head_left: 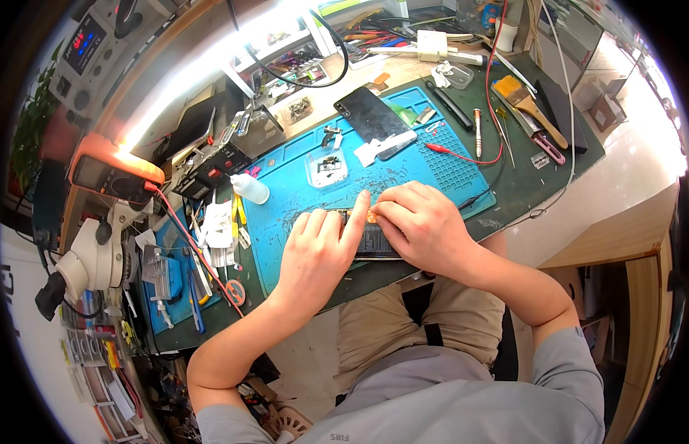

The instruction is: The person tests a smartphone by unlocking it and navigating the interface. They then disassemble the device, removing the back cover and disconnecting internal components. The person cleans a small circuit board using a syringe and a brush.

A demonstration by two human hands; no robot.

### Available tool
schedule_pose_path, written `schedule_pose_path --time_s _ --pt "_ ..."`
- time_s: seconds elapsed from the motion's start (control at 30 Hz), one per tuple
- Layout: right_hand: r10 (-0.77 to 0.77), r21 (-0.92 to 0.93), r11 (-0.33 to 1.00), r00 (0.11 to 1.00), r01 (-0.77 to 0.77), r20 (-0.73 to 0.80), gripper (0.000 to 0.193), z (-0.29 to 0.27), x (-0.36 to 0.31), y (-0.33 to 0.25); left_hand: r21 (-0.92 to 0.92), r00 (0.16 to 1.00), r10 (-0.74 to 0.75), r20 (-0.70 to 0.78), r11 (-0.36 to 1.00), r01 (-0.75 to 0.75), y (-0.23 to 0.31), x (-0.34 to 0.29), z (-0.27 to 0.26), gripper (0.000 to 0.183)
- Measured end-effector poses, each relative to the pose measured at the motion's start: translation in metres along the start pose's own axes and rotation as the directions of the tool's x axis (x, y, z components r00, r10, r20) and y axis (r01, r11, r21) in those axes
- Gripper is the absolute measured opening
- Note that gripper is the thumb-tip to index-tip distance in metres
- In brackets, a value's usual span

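Note:
An opened phone (375, 243) lies at the near edge of the blue work mat (278, 240), its dark battery and part of its inside showing. My left hand (318, 248) closes over the phone's left side, index finger stretched forward and thumb hidden. From the right, my right hand (424, 226) bends over the upper part of the phone, thumb and fingers pinched together beside a small orange-copper patch (372, 217). Whatever sits between those fingertips is too small to make out. Beyond my hands, a clear tray (326, 180) holds small dark parts.
A dark phone panel (368, 118) lies farther back, and a white bottle (250, 189) stands left. An orange multimeter (116, 172) trails a red lead. Brushes (523, 100), a screwdriver (477, 133) and a red-tipped probe (437, 149) lie right. A white microscope (96, 251) stands far left.

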State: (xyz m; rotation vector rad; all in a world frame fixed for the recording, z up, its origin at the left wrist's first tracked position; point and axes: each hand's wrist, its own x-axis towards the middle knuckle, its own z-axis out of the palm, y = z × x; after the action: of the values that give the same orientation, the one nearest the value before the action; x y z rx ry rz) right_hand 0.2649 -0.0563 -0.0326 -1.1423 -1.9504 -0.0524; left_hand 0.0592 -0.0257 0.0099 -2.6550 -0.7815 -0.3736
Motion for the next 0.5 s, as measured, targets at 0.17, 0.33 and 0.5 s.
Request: schedule_pose_path --time_s 0.17,0.33,0.5 --pt "0.003 -0.004 1.0 1.0 -0.003 0.003 0.008 0.0007 -0.0004 0.0002 -0.004 1.0 0.003 -0.001 1.0 -0.003 -0.0001 0.0003 -0.0012 0.067" --pt "-0.002 -0.01 1.0 1.0 0.002 0.004 0.008 -0.0001 -0.0003 -0.0002 -0.009 1.0 0.003 0.006 1.0 -0.003 -0.0003 0.0001 -0.0017 0.067" --pt "-0.002 -0.008 1.0 1.0 0.002 0.01 0.008 -0.0001 -0.0008 0.001 -0.038 1.0 0.004 0.007 0.999 -0.004 -0.0013 -0.0001 -0.0001 0.067"
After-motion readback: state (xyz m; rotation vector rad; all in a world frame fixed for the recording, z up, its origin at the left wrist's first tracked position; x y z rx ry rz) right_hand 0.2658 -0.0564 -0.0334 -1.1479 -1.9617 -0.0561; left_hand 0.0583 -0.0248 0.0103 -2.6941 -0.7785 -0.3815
